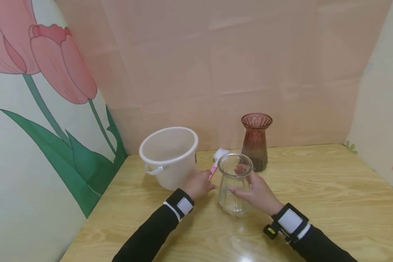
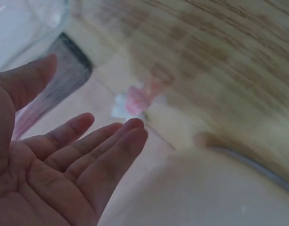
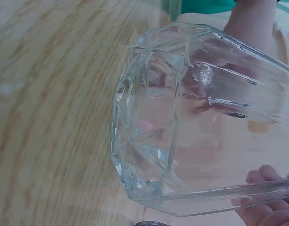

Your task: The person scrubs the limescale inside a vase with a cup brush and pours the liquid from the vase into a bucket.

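Note:
My right hand (image 1: 261,193) holds a clear glass vase (image 1: 228,203) by its side, the thumb in front and the fingers behind. In the right wrist view the faceted base of this vase (image 3: 149,127) fills the middle, with some fingers (image 3: 271,207) against its lower right. My left hand (image 1: 198,185) is between the vase and a white bucket (image 1: 168,158). Its fingers (image 2: 111,174) are extended and the palm holds nothing in the left wrist view. Beyond it lies a pink-handled tool with a white head (image 1: 221,153), blurred in the left wrist view.
A ribbed vase (image 1: 255,143), reddish above and greyish below, stands behind the clear one. The bucket's handle (image 1: 154,170) hangs at its front left. The wooden table (image 1: 314,196) meets a pink backdrop (image 1: 235,72); a tulip-painted wall (image 1: 16,174) is at left.

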Demonstrator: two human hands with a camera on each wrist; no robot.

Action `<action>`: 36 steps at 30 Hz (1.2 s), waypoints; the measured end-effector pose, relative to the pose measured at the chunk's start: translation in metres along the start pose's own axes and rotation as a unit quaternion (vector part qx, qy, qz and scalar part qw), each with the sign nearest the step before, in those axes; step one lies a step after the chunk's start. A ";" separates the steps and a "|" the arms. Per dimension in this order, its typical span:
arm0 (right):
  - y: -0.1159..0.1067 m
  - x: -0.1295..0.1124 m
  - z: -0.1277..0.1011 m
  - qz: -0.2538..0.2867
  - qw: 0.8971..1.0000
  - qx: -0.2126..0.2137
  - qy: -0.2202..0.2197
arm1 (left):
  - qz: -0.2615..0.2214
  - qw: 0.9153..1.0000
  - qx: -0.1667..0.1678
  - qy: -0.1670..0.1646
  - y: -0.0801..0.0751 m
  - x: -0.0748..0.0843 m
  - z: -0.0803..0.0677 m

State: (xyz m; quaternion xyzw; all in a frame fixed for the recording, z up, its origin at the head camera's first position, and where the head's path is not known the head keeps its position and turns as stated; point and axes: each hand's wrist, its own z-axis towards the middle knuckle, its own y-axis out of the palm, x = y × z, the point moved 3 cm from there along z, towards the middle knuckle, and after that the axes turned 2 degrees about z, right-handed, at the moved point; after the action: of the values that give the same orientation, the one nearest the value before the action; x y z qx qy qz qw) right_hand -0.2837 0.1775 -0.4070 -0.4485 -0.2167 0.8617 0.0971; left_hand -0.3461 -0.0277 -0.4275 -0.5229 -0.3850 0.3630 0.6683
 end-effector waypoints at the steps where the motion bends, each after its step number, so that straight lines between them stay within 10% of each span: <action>1: 0.000 0.000 0.000 -0.001 1.000 0.000 -0.001 | 0.009 1.000 -0.008 -0.003 0.004 -0.001 0.003; 11: 0.000 -0.001 -0.002 0.004 1.000 0.003 -0.002 | 0.077 0.995 -0.053 -0.027 0.020 0.001 0.025; 36: -0.001 0.001 -0.003 -0.004 1.000 -0.003 0.013 | 0.162 0.986 0.032 0.001 0.006 0.010 0.021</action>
State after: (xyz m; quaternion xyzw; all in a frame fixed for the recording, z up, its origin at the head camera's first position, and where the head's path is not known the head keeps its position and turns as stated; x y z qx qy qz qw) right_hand -0.2824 0.1793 -0.4092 -0.4587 -0.2200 0.8549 0.1014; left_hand -0.3606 -0.0090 -0.4285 -0.5570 -0.2831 0.4781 0.6172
